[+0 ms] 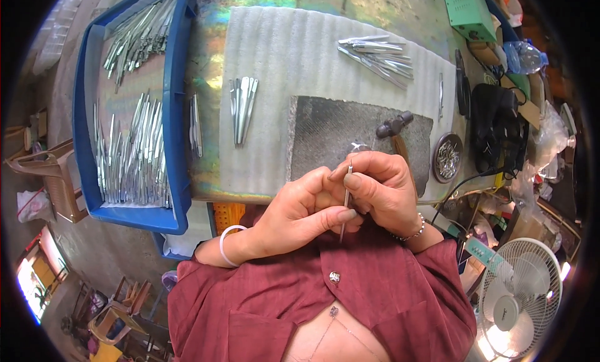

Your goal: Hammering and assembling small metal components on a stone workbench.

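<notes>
Metal rod (347, 196): held between both hands, in front of the red shirt (300, 287), its near end poking out past the left thumb.
Left hand (297, 209): thumb and curled fingers pinching the rod's nearer part; some fingertips hidden, so I cannot tell how they press.
Right hand (384, 187): thumb and forefinger pinching the rod's far part, other fingers curled and partly hidden.
Dark slab (331, 127): just beyond the hands, on a white foam sheet (275, 49).
Hammer (395, 125): head over the slab's right part, handle running near behind the right hand.
Round dish (447, 135): right of the slab, holding small metal bits.
Metal strips (242, 109): bundled on the sheet's left; another bundle lies far right.
Blue tray (177, 105): left, with two piles of strips, far and near.
</notes>
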{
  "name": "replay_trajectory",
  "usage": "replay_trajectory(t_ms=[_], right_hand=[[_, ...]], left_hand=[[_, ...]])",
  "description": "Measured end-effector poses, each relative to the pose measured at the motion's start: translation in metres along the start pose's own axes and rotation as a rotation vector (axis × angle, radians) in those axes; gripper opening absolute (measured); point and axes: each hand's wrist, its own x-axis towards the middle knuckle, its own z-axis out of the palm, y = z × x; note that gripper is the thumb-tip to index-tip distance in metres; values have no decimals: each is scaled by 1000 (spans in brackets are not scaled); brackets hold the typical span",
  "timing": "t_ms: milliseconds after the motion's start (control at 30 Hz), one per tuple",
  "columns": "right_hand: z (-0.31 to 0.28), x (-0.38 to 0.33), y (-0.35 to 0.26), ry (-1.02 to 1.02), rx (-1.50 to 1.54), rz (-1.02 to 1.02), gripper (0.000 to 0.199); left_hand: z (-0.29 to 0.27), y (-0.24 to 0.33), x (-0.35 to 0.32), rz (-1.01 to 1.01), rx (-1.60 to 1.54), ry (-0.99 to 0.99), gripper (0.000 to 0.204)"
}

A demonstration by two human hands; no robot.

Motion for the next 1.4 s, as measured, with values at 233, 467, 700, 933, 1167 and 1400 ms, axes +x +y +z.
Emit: replay_trajectory(t_ms=[233, 467, 700, 933, 1167, 1400], right_hand=[[11, 14, -2, -61, -19, 1, 13], [17, 20, -7, -70, -60, -16, 13], [13, 17, -4, -11, 28, 91, 10], [5, 14, 4, -32, 87, 113, 11], [3, 12, 4, -19, 71, 75, 7], [8, 11, 1, -1, 101, 113, 12]], left_hand=[[-5, 4, -6, 61, -144, 19, 35], [-10, 7, -8, 83, -170, 0, 36], [-14, 8, -6, 97, -30, 56, 19], [-11, 8, -7, 54, 244, 176, 24], [-8, 7, -2, 4, 58, 89, 14], [-17, 1, -4, -44, -12, -23, 17]])
